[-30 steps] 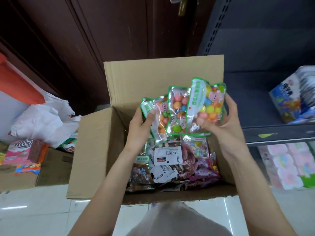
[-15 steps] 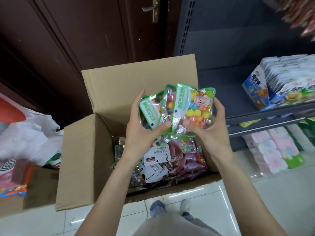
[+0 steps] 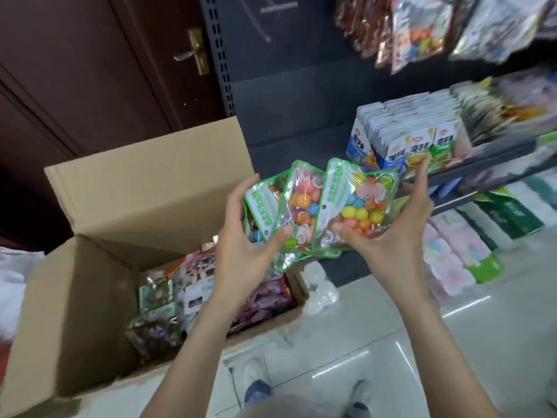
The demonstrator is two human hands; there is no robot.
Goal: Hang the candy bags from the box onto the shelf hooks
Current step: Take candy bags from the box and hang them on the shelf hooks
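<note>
Candy bags [image 3: 319, 206] now lifted right of box [image 3: 144, 188], toward shelf at upper right. We hold fanned bunch, left hand [image 3: 247, 245] and right hand [image 3: 388, 236] grip pinching it; hanging comes next.

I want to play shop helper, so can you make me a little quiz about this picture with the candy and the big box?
1. True or false: both hands hold the green-edged candy bags.
2. Where are the bags now? A) on a hook B) in the hands, above the cardboard box C) on the floor
3. Fill in: packets already hang at the top ____ of the picture.

Key:
1. True: the left hand and right hand each grip the fan of bags.
2. B
3. right: see the hanging packets.
</note>
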